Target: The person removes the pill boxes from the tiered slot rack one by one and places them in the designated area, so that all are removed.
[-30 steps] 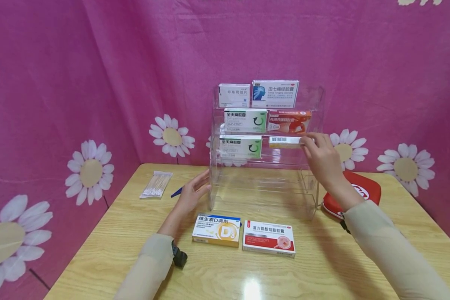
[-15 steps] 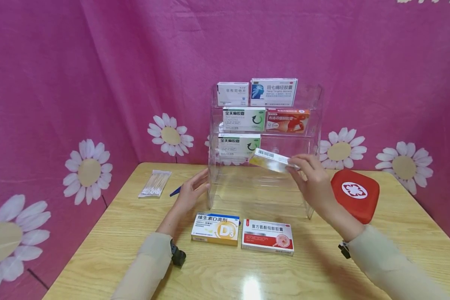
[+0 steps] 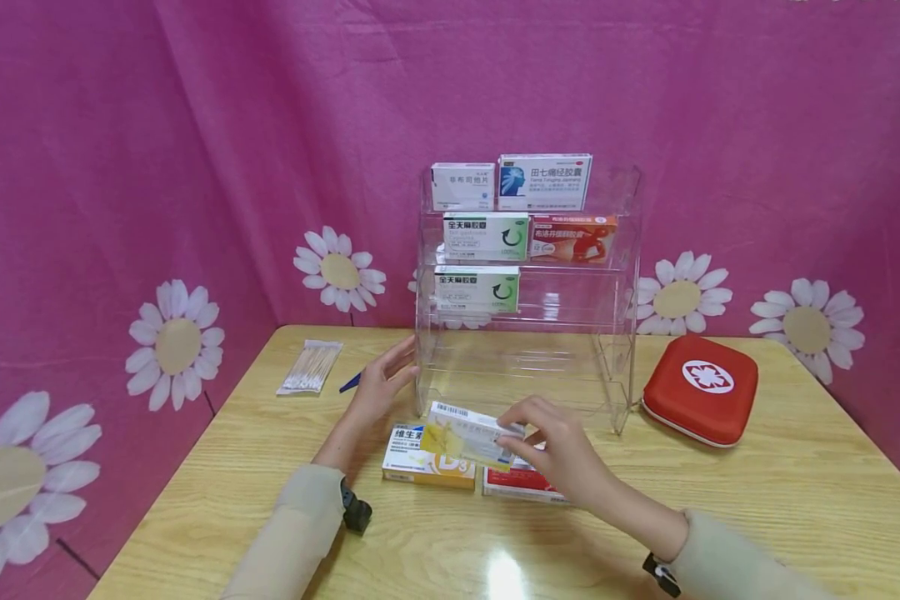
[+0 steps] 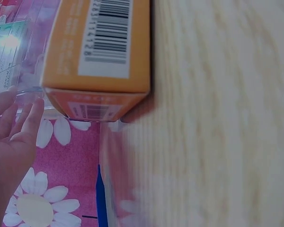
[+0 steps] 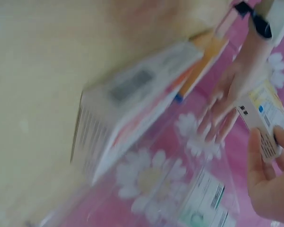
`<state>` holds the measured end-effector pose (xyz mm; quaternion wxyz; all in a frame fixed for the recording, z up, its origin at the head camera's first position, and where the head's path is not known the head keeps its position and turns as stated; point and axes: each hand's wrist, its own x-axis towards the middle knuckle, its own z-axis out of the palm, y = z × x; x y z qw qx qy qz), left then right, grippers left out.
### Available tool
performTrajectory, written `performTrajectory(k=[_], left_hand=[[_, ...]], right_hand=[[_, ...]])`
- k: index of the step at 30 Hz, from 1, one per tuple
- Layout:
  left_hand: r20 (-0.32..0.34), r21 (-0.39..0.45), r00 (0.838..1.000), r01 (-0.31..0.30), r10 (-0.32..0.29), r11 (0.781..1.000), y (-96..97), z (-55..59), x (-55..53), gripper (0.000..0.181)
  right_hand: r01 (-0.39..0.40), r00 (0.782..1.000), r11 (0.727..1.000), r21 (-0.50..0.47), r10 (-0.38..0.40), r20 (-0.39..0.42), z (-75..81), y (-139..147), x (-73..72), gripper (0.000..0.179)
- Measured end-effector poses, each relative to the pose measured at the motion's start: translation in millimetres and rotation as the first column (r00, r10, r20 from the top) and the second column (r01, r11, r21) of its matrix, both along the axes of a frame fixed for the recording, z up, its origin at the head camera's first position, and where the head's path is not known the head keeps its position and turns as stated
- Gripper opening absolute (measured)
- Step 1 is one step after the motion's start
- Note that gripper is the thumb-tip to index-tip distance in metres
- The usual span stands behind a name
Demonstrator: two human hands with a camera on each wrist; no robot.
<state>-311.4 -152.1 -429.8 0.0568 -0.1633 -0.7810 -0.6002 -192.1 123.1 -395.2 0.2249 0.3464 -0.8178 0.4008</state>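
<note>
My right hand (image 3: 558, 446) pinches one end of a white and yellow medicine box (image 3: 465, 435) in the air, in front of the clear display rack (image 3: 570, 367). Below it on the table lie an orange and white vitamin D box (image 3: 420, 475), partly covered from sight, and a red and white capsule box (image 3: 517, 485). In the right wrist view, thumb and fingers clasp the medicine box (image 5: 261, 116) at its end. With fingers extended, my left hand (image 3: 378, 383) touches the rack's left side; the left wrist view shows this hand (image 4: 12, 137) near the vitamin D box (image 4: 99, 52).
Upper rack tiers bear a white tablet box (image 3: 462, 187), a blue and white box (image 3: 544, 182), green and white boxes (image 3: 485, 237) and a red box (image 3: 573, 240). A red zip case (image 3: 701, 392) sits right; a cotton swab packet (image 3: 310, 367) and blue pointed object (image 3: 351, 382) lie left.
My right hand has drawn the white and yellow medicine box out of the rack's third tier, then brought it down and left over the two boxes on the table. The left hand stays put.
</note>
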Motion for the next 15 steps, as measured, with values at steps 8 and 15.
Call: performTrajectory(k=[8, 15], left_hand=[[0.015, -0.008, 1.0, -0.007, 0.007, 1.0, 0.1, 1.1, 1.7, 0.054], [0.014, 0.011, 1.0, 0.0, 0.0, 1.0, 1.2, 1.8, 2.0, 0.054]], right_hand=[[-0.124, 0.987, 0.987, 0.101, 0.112, 0.117, -16.7, -24.7, 18.5, 0.016], [-0.174, 0.98, 0.969, 0.178, 0.152, 0.128, -21.7, -38.0, 23.5, 0.017]])
